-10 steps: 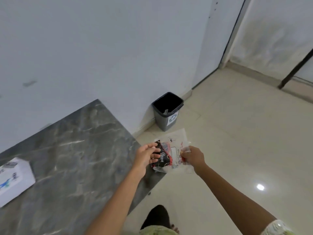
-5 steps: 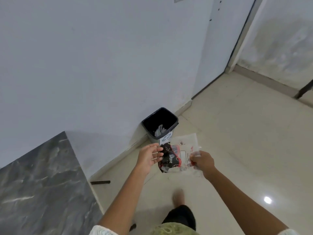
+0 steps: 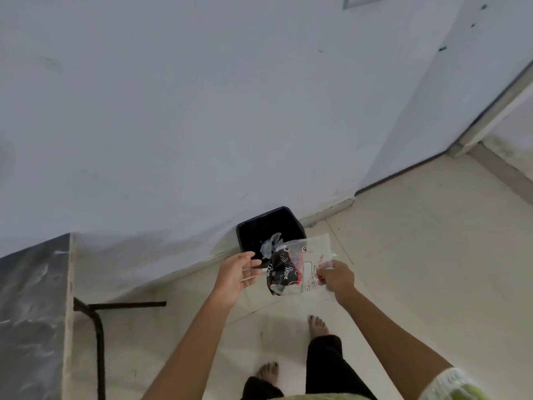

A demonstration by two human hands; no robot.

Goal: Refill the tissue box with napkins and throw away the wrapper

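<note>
The clear plastic wrapper (image 3: pixel 291 269), printed in black and red, hangs in the air just in front of the black trash bin (image 3: pixel 294 223). My right hand (image 3: pixel 336 277) pinches the wrapper's right edge. My left hand (image 3: pixel 236 274) is spread a little to the left of the wrapper, fingers apart, apparently not touching it. The bin stands on the floor against the white wall and holds some crumpled paper (image 3: pixel 269 243). The tissue box is out of view.
The grey marble table (image 3: pixel 31 313) fills the lower left, with its black metal leg (image 3: pixel 98 336) beneath the edge. Two bare feet (image 3: pixel 317 326) stand on the pale tiled floor (image 3: pixel 418 255). A door frame (image 3: pixel 490 111) rises at the right.
I have walked away from the table and closer to the bin, carrying the wrapper. The bin now sits right behind the wrapper. My left hand has opened slightly away from it.
</note>
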